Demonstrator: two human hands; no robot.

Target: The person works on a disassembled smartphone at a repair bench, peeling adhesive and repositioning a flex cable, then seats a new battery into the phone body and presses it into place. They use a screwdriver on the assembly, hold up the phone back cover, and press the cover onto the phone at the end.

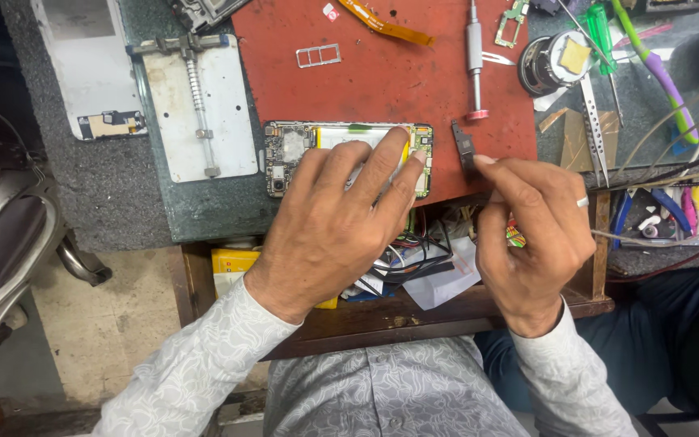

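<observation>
An opened phone (289, 154) with its green circuit board and yellow-edged battery bared lies at the front edge of a red work mat (382, 73). My left hand (337, 226) rests flat on it, fingers spread over the battery. My right hand (531, 235), a ring on one finger, pinches a small dark part (463, 148) between thumb and forefinger just right of the phone.
On the mat lie a silver screwdriver (475, 57), a card tray (318, 55) and an orange flex strip (382, 24). A white clamp plate (200, 105) sits left. A solder reel (552, 63), tweezers (592, 113) and cables crowd the right. An open drawer (438, 267) holds clutter below.
</observation>
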